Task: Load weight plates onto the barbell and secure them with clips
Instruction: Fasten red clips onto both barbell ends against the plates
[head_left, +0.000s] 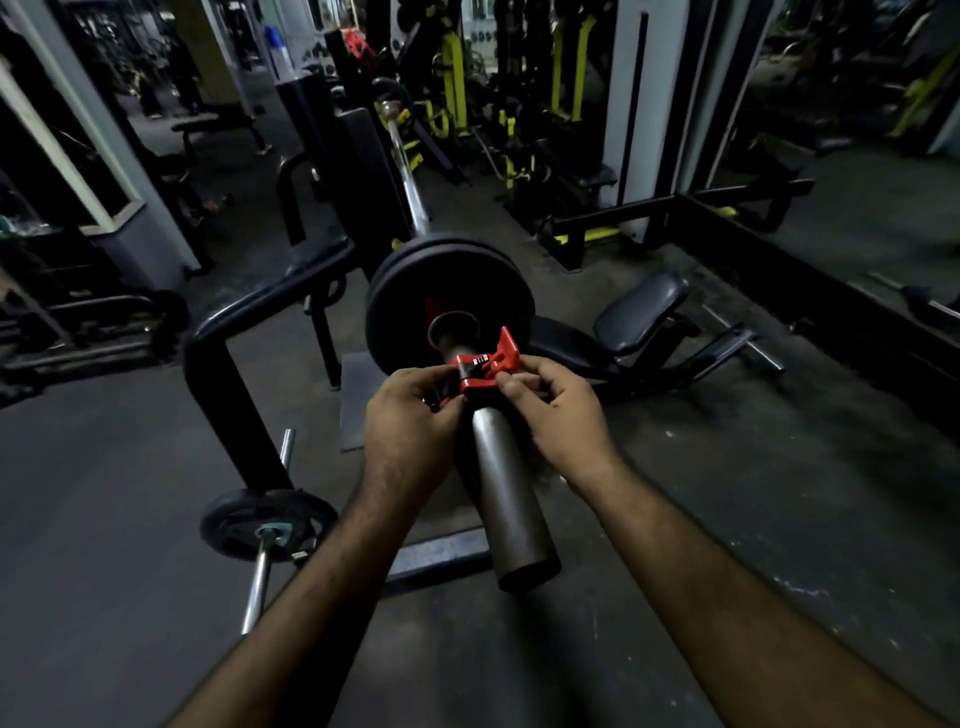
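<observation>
Red clip (488, 366) on barbell sleeve (511, 499), both hands' fingers (511, 387) pinching it (plates (441, 291) beyond)

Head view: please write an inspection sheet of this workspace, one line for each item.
Surface: dark gym floor, with a mat under the bar's stand.
Job's things: black weight plates sit on the barbell sleeve; red clip is around the sleeve, apart from the plates.
Clutter: a second bar with a small plate lies on the floor.
Grips: left hand and right hand both pinch the clip.
Cables: nothing seen.
Surroundings: padded bench, dim machines behind.
</observation>
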